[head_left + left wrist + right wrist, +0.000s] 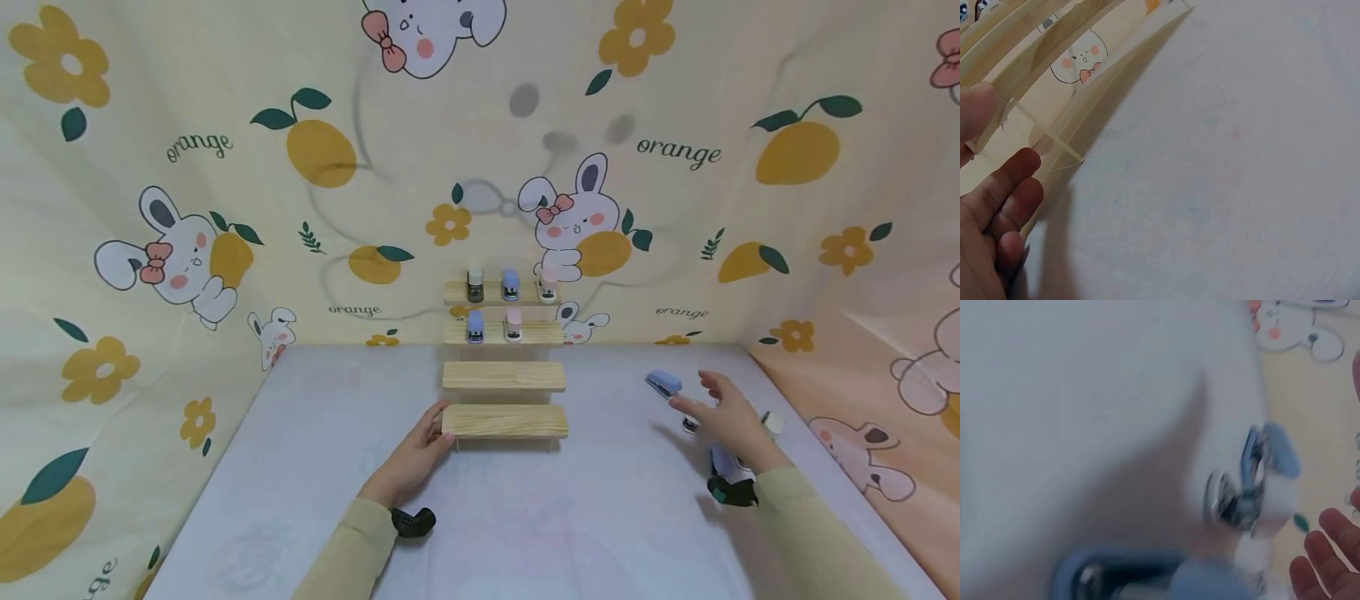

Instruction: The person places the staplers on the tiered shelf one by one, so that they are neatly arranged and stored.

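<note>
Left grip (414, 460) held the wooden stand (504, 377); right grip (726, 417) hovered, spread

The four-tiered stand rose near the middle of the desk's (337, 417) back edge; the left grip was closed round the left end of the lowest tier (506, 422); on the top tier stood, left to right, a black-and-white stapler (475, 286), a blue stapler (511, 284) and a pink stapler (547, 287); on the next tier down, a second blue stapler (476, 326) and a second pink stapler (513, 324). The right grip held nothing, thumb and fingers apart, above the desk's right side; near its thumb, toward the back right corner, lay a third blue stapler (663, 383); just beside that, a pale stapler (689, 424) sat partly hidden.
</note>
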The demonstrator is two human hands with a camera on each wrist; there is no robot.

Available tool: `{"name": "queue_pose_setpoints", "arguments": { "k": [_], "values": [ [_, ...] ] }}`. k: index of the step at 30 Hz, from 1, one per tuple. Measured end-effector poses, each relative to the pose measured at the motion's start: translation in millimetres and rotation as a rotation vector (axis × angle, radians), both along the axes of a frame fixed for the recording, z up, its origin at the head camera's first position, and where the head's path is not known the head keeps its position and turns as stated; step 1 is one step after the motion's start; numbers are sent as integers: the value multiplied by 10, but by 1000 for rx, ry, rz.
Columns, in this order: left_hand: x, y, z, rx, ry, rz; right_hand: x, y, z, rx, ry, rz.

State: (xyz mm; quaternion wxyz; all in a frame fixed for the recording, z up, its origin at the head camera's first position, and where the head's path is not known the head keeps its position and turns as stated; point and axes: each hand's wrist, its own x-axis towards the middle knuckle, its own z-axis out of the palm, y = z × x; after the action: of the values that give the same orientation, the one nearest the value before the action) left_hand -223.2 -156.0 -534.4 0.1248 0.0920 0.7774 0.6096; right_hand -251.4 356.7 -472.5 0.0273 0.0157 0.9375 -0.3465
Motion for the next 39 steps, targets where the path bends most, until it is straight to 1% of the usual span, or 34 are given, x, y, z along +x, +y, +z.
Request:
{"name": "queue_pose_setpoints", "arguments": {
  "k": [4, 7, 10, 15, 18, 26, 39],
  "values": [
    [-8, -1, -14, 2, -6, -1, 6, 106, -73, 28, -69, -20],
    [-10, -5, -19, 10, -8, -6, 13, 158, -107, 27, -105, -26],
    [-11, -12, -18, 12, -3, -7, 13, 178, -134, 32, -129, -29],
    [-9, -14, -10, 27, -15, -7, -4, 175, -164, 74, -165, -41],
    [-10, -12, -7, 18, -25, -1, -5, 172, -170, 105, -183, -43],
    [-14, -8, -23, 11, -1, -3, 2, 153, -176, 142, -192, -30],
    [3, 1, -7, 7, 3, 2, -6, 125, -194, 168, -185, -37]
  ]
}}
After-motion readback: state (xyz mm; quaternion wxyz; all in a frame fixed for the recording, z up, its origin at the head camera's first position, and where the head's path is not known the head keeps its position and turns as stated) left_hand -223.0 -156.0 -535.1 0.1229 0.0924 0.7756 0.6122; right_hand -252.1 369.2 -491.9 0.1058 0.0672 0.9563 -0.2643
